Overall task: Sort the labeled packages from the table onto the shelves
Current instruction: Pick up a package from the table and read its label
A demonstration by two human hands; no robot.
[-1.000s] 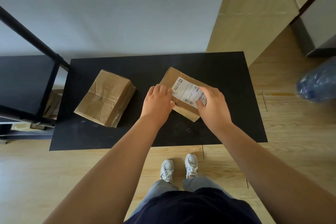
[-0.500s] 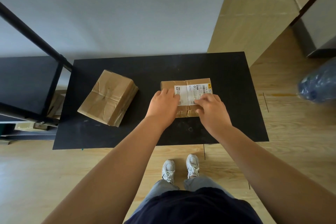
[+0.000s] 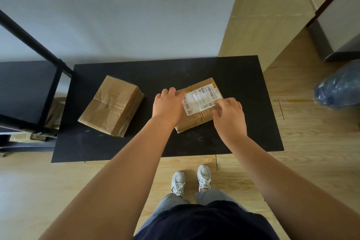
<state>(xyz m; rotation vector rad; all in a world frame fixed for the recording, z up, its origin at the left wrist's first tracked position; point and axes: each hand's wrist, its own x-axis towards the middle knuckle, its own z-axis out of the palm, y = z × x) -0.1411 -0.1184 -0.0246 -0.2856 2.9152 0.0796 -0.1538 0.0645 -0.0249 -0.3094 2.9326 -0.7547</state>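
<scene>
Both hands on the labeled package, label up, on the tabletop

Left hand [image 3: 169, 105] lies flat on the package's [image 3: 196, 121] left edge, fingers loose, not clamped; right hand [image 3: 228, 115] pinches toward the white label [image 3: 201, 99], fingers nearly together. Probably steadying it to read the label before shelving. Second package [image 3: 111, 106] lies well apart, left on the tabletop [image 3: 243, 84], near the shelves [image 3: 25, 87]
</scene>
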